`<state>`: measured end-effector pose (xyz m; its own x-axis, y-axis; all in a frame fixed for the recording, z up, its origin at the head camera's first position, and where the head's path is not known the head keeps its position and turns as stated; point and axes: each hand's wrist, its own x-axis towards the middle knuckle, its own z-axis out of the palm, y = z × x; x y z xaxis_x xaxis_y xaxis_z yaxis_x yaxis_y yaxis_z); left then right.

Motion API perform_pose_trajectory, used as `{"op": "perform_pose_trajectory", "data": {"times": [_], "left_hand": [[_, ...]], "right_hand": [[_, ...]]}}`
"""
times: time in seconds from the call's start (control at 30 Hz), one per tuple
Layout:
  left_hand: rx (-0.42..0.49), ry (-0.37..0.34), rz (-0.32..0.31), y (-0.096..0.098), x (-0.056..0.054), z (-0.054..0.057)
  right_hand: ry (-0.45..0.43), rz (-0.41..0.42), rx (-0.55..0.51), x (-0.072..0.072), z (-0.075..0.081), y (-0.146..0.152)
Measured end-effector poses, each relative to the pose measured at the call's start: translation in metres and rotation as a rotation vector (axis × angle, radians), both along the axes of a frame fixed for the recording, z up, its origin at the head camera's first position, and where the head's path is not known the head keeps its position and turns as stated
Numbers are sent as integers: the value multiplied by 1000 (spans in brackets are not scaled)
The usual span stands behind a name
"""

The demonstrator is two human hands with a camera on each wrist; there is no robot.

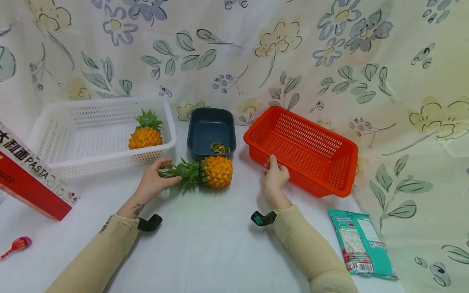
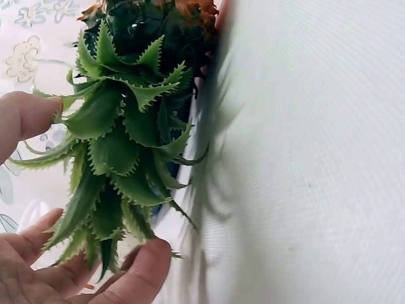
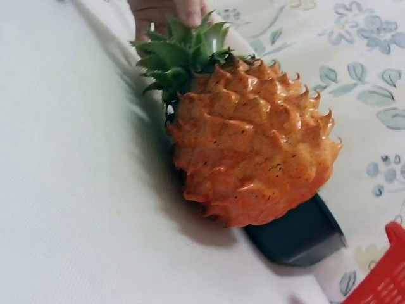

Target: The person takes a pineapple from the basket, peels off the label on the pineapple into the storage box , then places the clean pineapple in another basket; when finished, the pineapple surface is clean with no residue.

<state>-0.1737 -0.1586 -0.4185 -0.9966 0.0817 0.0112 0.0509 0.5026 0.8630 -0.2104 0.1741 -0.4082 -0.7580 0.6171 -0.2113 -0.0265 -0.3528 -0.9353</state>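
A pineapple [image 1: 217, 172] lies on its side in front of the dark blue container [image 1: 210, 114], its leafy crown toward the left. My left hand [image 1: 155, 179] curls around that green crown [image 2: 114, 145], the thumb touching a leaf on one side and fingertips at the leaf tips. At the front rim of the red basket [image 1: 304, 152] is my right hand [image 1: 275, 177], loosely curled with a finger raised; nothing shows in its grasp. In the right wrist view the pineapple's orange body [image 3: 253, 145] fills the middle, and the right hand is out of sight.
A white basket [image 1: 99, 158] at the back left holds another pineapple [image 1: 145, 132]. Small gold-and-black pieces [image 1: 218, 148] lie in the blue container. A pasta box [image 1: 33, 183] and a lollipop [image 1: 20, 243] are at left, a teal packet [image 1: 362, 244] at right. A floral curtain [image 1: 227, 53] hangs behind.
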Motion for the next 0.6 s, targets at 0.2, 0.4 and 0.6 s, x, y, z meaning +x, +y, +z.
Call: {"op": "perform_pose_trajectory", "data": {"times": [0.2,0.4,0.6], "left_hand": [[-168,-76,4,3,14,22],[-332,131,44,15,27,47],[-421,324,-55,39,17,67]], "right_hand": [[-20,9,-60,-1,4,-1],[-26,6,-47,-2,6,-2],[-24,-5,-43,-2,5,-1]]}}
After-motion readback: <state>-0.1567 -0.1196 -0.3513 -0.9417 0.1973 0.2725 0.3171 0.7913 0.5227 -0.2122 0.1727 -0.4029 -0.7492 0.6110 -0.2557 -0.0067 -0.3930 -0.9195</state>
